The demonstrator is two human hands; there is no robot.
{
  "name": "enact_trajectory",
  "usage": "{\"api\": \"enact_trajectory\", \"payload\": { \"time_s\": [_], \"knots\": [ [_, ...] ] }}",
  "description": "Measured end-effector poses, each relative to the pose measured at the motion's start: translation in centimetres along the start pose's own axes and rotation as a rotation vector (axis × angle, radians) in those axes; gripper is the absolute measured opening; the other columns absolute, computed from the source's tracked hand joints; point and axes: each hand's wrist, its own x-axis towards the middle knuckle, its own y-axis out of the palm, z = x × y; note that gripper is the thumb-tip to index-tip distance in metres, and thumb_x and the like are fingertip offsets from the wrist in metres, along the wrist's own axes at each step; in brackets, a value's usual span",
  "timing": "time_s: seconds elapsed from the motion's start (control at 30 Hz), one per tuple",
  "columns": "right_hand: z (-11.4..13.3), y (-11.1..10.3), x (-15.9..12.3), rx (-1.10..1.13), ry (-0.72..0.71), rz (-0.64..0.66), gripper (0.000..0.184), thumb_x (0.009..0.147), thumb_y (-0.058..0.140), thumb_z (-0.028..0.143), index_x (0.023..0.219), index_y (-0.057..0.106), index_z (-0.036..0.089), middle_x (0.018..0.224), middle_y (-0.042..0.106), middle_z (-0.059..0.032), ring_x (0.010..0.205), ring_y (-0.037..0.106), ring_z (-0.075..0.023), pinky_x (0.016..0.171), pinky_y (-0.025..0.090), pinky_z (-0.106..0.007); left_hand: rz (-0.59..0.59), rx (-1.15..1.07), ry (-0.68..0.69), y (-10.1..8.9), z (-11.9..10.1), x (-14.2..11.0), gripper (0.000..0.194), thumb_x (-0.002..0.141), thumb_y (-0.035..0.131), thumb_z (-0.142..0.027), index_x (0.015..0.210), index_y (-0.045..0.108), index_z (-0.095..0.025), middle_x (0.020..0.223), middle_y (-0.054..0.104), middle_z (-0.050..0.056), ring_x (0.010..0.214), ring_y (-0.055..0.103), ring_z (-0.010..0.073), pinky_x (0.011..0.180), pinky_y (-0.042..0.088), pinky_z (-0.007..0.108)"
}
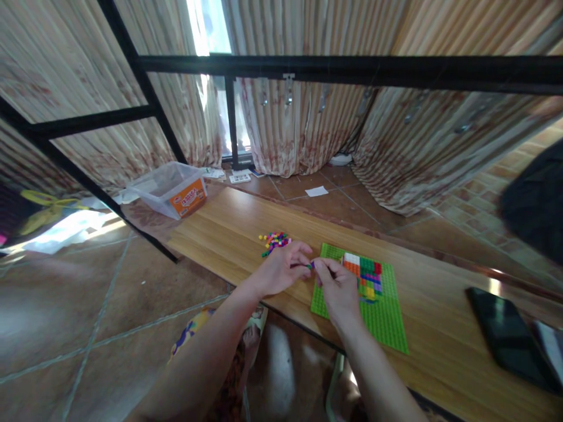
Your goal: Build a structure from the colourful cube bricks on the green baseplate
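Observation:
Both my hands meet over the wooden table (229, 225), just left of a green baseplate (382, 319). My left hand (281, 269) and my right hand (338, 287) each pinch small bricks (310, 265) held between their fingertips; a green and a purple one show. On the baseplate sits a patch of placed bricks (365, 275) in white, orange, green, red, purple and yellow. A small pile of loose coloured bricks (275, 241) lies on the table just beyond my left hand.
A dark phone (505, 337) lies at the table's right end, with another flat object (552, 346) beside it. A clear plastic box (169, 189) with an orange label stands on the tiled floor at the left. Black metal frame bars and curtains stand behind.

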Motion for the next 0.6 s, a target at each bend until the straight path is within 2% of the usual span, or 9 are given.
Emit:
{"api": "enact_trajectory", "payload": {
  "time_s": [0.07,0.17,0.23,0.33,0.47,0.6],
  "knots": [
    [-0.5,0.6,0.1,0.011,0.038,-0.011,0.033,0.083,0.059,0.048,0.078,0.068,0.017,0.053,0.052,0.0038,0.051,0.045,-0.0127,0.053,0.036,-0.026,-0.059,0.106,0.025,-1.3,0.3,0.1,0.027,0.076,0.062,-0.010,0.101,0.053,-0.017,0.079,0.065,0.000,0.074,0.065,0.0116,0.072,0.049,0.023],
    [-1.5,1.5,0.4,-0.136,0.009,-0.005,0.032,0.084,0.057,0.046,0.081,0.069,0.017,0.060,0.061,0.0000,0.056,0.053,-0.0153,0.058,0.039,-0.028,-0.175,0.404,-0.001,-4.2,0.7,0.1,0.017,0.076,0.060,-0.012,0.093,0.060,-0.015,0.075,0.064,-0.001,0.066,0.060,0.0104,0.064,0.044,0.021],
    [-2.2,2.1,0.7,-0.321,-0.078,0.016,0.028,0.085,0.055,0.041,0.082,0.070,0.017,0.071,0.067,-0.0040,0.064,0.059,-0.0179,0.064,0.042,-0.030,-0.256,0.642,-0.079,-6.3,0.9,-0.2,0.009,0.076,0.061,-0.016,0.083,0.065,-0.014,0.066,0.062,-0.001,0.061,0.055,0.0108,0.060,0.039,0.021],
    [-3.2,3.0,1.4,-0.551,-0.191,0.038,0.025,0.087,0.051,0.033,0.081,0.070,0.018,0.081,0.071,-0.0074,0.074,0.062,-0.0202,0.071,0.042,-0.031,-0.345,0.888,-0.233,-8.6,0.8,-0.8,0.014,0.079,0.058,-0.019,0.074,0.070,-0.014,0.062,0.062,0.001,0.060,0.054,0.0126,0.060,0.038,0.023],
    [-3.9,3.9,2.3,-0.676,-0.241,0.043,0.024,0.088,0.049,0.028,0.083,0.071,0.020,0.086,0.071,-0.0079,0.078,0.063,-0.0198,0.071,0.043,-0.030,-0.375,1.048,-0.371,-9.4,0.9,-1.2,0.017,0.075,0.057,-0.014,0.077,0.074,-0.015,0.071,0.070,0.005,0.069,0.060,0.0161,0.066,0.041,0.026],
    [-4.1,4.1,2.5,-0.692,-0.266,0.078,0.024,0.088,0.050,0.029,0.085,0.071,0.020,0.087,0.071,-0.0077,0.079,0.064,-0.0204,0.072,0.043,-0.031,-0.327,1.027,-0.373,-8.8,1.8,-0.6,0.020,0.073,0.057,-0.012,0.080,0.075,-0.016,0.079,0.073,0.006,0.076,0.064,0.0176,0.070,0.044,0.026]
  ]
}}
